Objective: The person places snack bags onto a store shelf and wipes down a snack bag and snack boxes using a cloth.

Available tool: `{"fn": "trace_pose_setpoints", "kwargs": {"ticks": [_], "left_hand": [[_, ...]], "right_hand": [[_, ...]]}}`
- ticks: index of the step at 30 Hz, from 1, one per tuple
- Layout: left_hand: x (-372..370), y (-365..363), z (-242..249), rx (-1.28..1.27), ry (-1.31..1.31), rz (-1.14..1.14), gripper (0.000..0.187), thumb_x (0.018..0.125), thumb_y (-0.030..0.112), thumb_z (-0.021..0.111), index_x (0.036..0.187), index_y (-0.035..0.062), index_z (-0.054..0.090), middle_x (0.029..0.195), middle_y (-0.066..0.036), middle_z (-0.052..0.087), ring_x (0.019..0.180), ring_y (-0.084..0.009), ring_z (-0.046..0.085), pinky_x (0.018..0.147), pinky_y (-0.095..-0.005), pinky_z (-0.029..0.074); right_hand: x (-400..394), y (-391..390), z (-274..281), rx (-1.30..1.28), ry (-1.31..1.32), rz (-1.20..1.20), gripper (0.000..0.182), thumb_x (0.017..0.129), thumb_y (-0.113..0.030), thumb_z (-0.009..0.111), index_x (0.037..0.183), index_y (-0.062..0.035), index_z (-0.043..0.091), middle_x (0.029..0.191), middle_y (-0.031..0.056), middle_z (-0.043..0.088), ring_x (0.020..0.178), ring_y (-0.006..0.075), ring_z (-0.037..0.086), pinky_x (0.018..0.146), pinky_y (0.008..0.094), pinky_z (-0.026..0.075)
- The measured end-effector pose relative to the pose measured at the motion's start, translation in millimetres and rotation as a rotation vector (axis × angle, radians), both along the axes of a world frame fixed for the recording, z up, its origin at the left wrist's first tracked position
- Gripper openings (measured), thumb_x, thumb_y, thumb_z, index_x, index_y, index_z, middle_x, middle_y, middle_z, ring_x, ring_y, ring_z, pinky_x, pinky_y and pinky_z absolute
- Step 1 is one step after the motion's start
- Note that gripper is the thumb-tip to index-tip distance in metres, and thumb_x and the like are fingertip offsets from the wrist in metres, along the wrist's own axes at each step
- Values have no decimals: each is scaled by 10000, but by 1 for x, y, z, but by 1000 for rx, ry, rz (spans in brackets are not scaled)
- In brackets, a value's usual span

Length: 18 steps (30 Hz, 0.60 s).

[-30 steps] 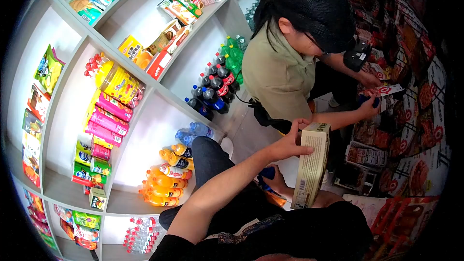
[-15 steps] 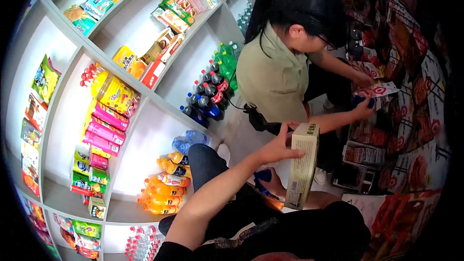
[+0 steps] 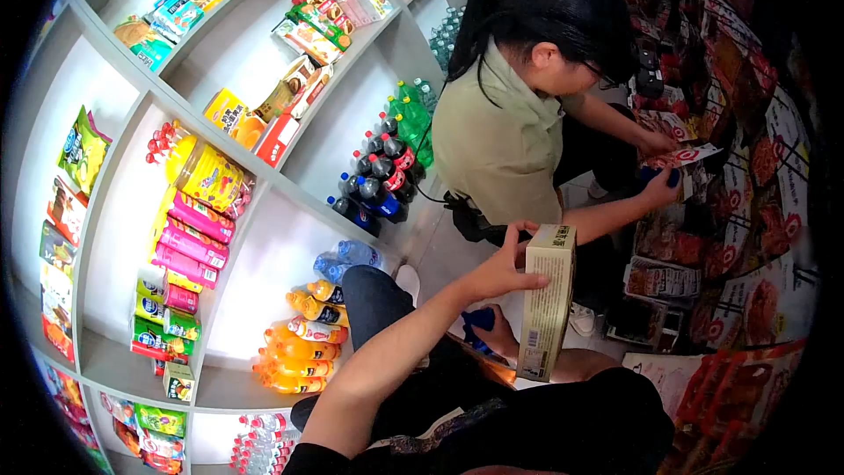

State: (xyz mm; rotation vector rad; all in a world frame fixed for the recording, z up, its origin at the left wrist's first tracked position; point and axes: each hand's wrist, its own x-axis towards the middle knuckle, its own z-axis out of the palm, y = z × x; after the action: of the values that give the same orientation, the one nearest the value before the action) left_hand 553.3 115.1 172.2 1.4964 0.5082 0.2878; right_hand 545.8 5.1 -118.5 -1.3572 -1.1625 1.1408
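My left hand (image 3: 508, 271) holds a pale yellow-green box (image 3: 546, 312) upright by its upper end, thumb on the near side and fingers at the top edge. Small print and a barcode show on the box. Beside its lower part my right hand (image 3: 501, 336) is closed around a dark blue object (image 3: 477, 324), which is partly hidden; what it is I cannot make out. The right forearm passes behind the box.
A person in a khaki shirt (image 3: 497, 145) crouches ahead, holding a printed packet (image 3: 694, 156) and a dark blue object (image 3: 661, 178). Shelves (image 3: 303, 198) with bottles (image 3: 297, 354) and snacks stand left. Packets (image 3: 765, 308) lie right.
The box and my left hand have shifted very slightly left. The other person's hands and packet have moved a little.
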Motion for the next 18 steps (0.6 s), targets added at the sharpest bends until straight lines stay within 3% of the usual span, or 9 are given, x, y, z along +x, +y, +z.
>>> {"fn": "trace_pose_setpoints", "kwargs": {"ticks": [18], "left_hand": [[0,1,-3,23,8,1,919,767,231,775,1362,83,90,1260,-193,506,1160,-253,491,1035,-398,350]], "right_hand": [[1,-1,16,-19,-6,-15,523,778,-163,722,1186,-81,405,1022,130,558,968,249,565,881,380,454]]}}
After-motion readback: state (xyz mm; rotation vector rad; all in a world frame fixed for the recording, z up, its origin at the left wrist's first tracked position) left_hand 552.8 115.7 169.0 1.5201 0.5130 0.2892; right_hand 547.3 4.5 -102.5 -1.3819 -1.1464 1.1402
